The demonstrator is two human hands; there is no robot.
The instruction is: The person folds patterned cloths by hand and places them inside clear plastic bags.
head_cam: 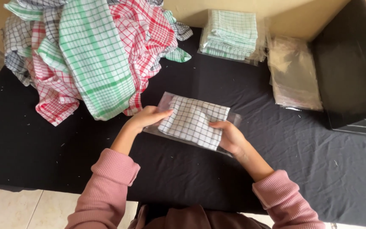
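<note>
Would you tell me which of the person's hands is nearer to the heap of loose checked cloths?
The left. The left hand lies just below the heap of loose checked cloths, at the folded cloth's left end; the right hand is farther right.

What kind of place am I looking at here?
Probably a small home packing station: a table under black cloth, a heap of loose checked cotton towels, a stack of empty clear plastic bags, and both hands sliding a folded dark-checked white towel into a bag.

Pink ribbed-knit sleeves w/ cuffs, both arms; hands bare, no rings
</note>
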